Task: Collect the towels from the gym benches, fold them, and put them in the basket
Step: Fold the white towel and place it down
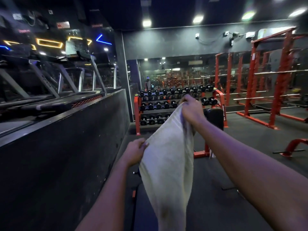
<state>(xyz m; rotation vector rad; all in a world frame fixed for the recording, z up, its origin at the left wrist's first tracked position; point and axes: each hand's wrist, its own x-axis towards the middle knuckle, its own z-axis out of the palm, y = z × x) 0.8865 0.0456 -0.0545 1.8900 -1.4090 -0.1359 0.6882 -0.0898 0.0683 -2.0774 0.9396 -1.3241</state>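
Observation:
A pale cream towel (168, 164) hangs in the air in front of me, stretched on a slant between both hands. My right hand (191, 109) pinches its upper corner, raised high near the dumbbell rack. My left hand (135, 151) grips the towel's left edge lower down. The cloth's bottom end droops toward the floor and is blurred. Behind the towel stands a gym bench (215, 120) with a black pad and red frame, partly hidden by my right forearm. No basket is in view.
A red dumbbell rack (166, 104) stands ahead against a mirrored wall. Red squat racks (266, 84) fill the right side. A raised black platform wall (66, 155) with treadmills (50, 90) runs along my left. Dark rubber floor (250, 139) spreads to the right.

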